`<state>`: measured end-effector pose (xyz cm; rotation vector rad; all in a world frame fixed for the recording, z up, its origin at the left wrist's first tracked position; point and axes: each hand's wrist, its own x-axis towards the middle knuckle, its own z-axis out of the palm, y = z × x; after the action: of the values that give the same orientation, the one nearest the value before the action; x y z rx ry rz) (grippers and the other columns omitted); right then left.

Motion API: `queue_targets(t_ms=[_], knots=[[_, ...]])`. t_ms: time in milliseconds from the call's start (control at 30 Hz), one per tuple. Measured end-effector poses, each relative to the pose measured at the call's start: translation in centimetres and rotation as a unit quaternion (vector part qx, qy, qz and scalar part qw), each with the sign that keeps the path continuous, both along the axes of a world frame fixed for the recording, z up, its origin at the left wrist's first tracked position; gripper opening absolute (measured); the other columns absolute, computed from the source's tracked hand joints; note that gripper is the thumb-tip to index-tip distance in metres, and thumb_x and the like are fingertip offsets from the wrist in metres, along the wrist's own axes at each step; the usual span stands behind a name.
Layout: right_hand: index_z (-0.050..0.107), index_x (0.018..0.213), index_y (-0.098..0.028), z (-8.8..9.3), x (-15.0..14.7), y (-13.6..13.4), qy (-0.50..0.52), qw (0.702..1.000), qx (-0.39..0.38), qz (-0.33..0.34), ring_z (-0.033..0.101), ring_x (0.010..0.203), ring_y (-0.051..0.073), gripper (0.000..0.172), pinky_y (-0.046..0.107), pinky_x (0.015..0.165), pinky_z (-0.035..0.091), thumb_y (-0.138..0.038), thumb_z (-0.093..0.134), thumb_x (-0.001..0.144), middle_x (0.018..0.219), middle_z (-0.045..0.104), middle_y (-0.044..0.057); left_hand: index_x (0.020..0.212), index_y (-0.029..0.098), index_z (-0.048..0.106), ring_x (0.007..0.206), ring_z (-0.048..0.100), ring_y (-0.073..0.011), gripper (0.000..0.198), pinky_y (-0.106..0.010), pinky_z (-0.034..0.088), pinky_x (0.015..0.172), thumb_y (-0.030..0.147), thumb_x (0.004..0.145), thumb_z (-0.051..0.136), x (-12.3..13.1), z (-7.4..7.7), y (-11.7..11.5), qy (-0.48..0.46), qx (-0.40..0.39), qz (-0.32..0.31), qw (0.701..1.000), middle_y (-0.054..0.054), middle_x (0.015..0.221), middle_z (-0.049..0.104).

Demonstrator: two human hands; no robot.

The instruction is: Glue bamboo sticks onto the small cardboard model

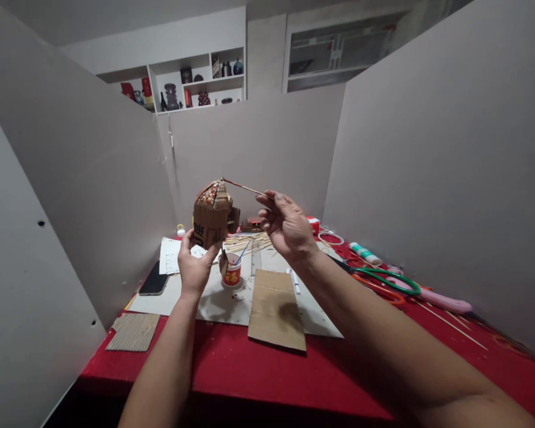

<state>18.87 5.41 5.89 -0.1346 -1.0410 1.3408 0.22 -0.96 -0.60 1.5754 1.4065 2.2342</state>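
Some fingers of the left hand (194, 268) vanish behind the cardboard model (210, 224). The near end of the stick (245, 188) is lost inside the right hand (289, 226); whether its tip touches the model's peak is unclear. Both forearms (164, 362) run off the near side. A brown flap (223, 263) covers the cup's (232, 276) left rim. Print on the paper (173, 261) and ornaments (171, 96) on the far left shelf (dark and red shapes, mostly) are too small to make out.
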Motion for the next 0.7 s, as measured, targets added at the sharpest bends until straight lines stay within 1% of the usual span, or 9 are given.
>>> queue_targets(t_ms=[133, 300, 400, 467, 567, 700], knots=[[0.068, 0.085, -0.024, 0.0, 0.0, 0.0, -0.011, 1.0, -0.005, 0.004, 0.064, 0.056, 0.007, 0.015, 0.017, 0.043, 0.042, -0.037, 0.074, 0.081, 0.082, 0.078, -0.003, 0.113, 0.019, 0.061, 0.096, 0.064, -0.0215, 0.055, -0.037, 0.048, 0.09, 0.041, 0.068, 0.083, 0.1, -0.1, 0.0, 0.002, -0.015, -0.014, 1.0, -0.008, 0.105, 0.07], [0.068, 0.082, -0.023, -1.0, -0.2, -0.1, -0.02, 0.999, -0.018, 0.019, 0.063, 0.054, 0.007, 0.02, 0.017, 0.045, 0.044, -0.04, 0.077, 0.079, 0.077, 0.077, -0.002, 0.112, 0.017, 0.061, 0.098, 0.064, -0.0213, 0.054, -0.036, 0.048, 0.091, 0.037, 0.067, 0.083, 0.0, -0.1, 0.2, -0.029, -0.015, -0.061, 0.998, -0.009, 0.105, 0.071], [0.068, 0.08, -0.022, -1.3, -0.2, -0.3, -0.03, 0.999, -0.023, 0.032, 0.063, 0.053, 0.008, 0.023, 0.018, 0.044, 0.043, -0.042, 0.078, 0.077, 0.073, 0.076, -0.002, 0.11, 0.017, 0.061, 0.097, 0.064, -0.0209, 0.053, -0.035, 0.048, 0.09, 0.037, 0.067, 0.083, 0.0, -0.1, 0.2, -0.037, -0.012, -0.068, 0.997, -0.009, 0.104, 0.071], [0.068, 0.079, -0.022, -1.0, -0.2, -0.4, -0.024, 0.999, -0.019, 0.027, 0.063, 0.053, 0.008, 0.024, 0.018, 0.044, 0.043, -0.043, 0.078, 0.078, 0.073, 0.076, -0.002, 0.111, 0.017, 0.061, 0.097, 0.063, -0.0207, 0.054, -0.035, 0.047, 0.09, 0.037, 0.067, 0.083, -0.1, -0.1, 0.2, -0.034, -0.014, -0.062, 0.997, -0.008, 0.105, 0.07], [0.067, 0.08, -0.022, -0.1, -0.1, -0.4, -0.007, 1.0, -0.009, 0.002, 0.063, 0.054, 0.007, 0.024, 0.018, 0.044, 0.042, -0.044, 0.076, 0.079, 0.075, 0.076, -0.002, 0.113, 0.017, 0.061, 0.097, 0.062, -0.0205, 0.055, -0.035, 0.047, 0.091, 0.037, 0.067, 0.083, 0.0, -0.1, 0.2, -0.022, -0.019, -0.052, 0.998, -0.009, 0.106, 0.07], [0.067, 0.08, -0.022, 0.6, -0.1, -0.3, -0.006, 0.999, -0.029, -0.018, 0.061, 0.052, 0.007, 0.024, 0.017, 0.042, 0.039, -0.045, 0.075, 0.08, 0.074, 0.076, -0.002, 0.112, 0.017, 0.061, 0.096, 0.063, -0.0206, 0.053, -0.035, 0.047, 0.09, 0.038, 0.067, 0.083, 0.0, -0.1, 0.1, -0.021, -0.017, -0.055, 0.998, -0.009, 0.104, 0.07]])
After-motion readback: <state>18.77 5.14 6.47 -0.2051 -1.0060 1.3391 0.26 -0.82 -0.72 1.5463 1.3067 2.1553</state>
